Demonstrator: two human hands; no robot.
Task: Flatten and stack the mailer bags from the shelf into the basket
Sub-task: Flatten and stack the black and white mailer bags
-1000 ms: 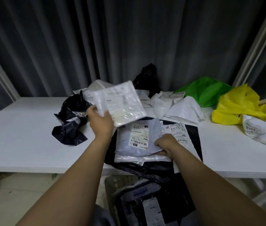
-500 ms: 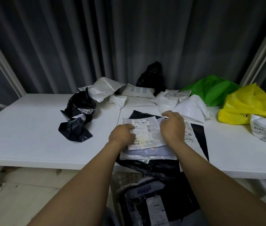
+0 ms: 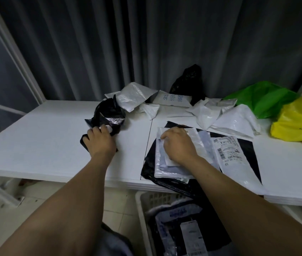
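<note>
Left hand (image 3: 100, 141), left of centre. Its fingers (image 3: 98, 129) bend down over the lower lump of the crumpled black bag (image 3: 109, 115) and grip it. I see only the back of the hand, so the fingertips are hidden. A pale scrap beside them is too blurred to name.

Right hand (image 3: 178, 146), right of centre. It is palm down with fingers loosely bent, pressing on the stack of flattened mailers (image 3: 198, 145). I can't make out anything pinched. The hand covers the middle of the top clear mailer, so I can't read any print there.

The stack lies on a large black mailer (image 3: 168, 185) that hangs over the front edge of the shelf (image 3: 35, 137). A white labelled mailer (image 3: 233, 163) lies just right of the stack, its text too small to read.

The basket (image 3: 140, 202) sits below that edge, lower centre. I can see its white rim and some dark and pale mailers inside. My right forearm and the bottom of the frame cut off the rest.

The shelf is a flat white board with a thin seam running up its middle. Behind it hangs a grey curtain (image 3: 146, 43), with a white frame post (image 3: 13, 52) at upper left.

Along the back of the shelf:
- loose white bags (image 3: 133, 97)
- an upright black bag (image 3: 189, 80)
- a green bag (image 3: 263, 98)
- a yellow bag (image 3: 298, 122), cut off at the right edge

The crumpled bag runs up and away from the left fingers. The stack spreads out on all sides of the right palm. The two hands are well apart.
</note>
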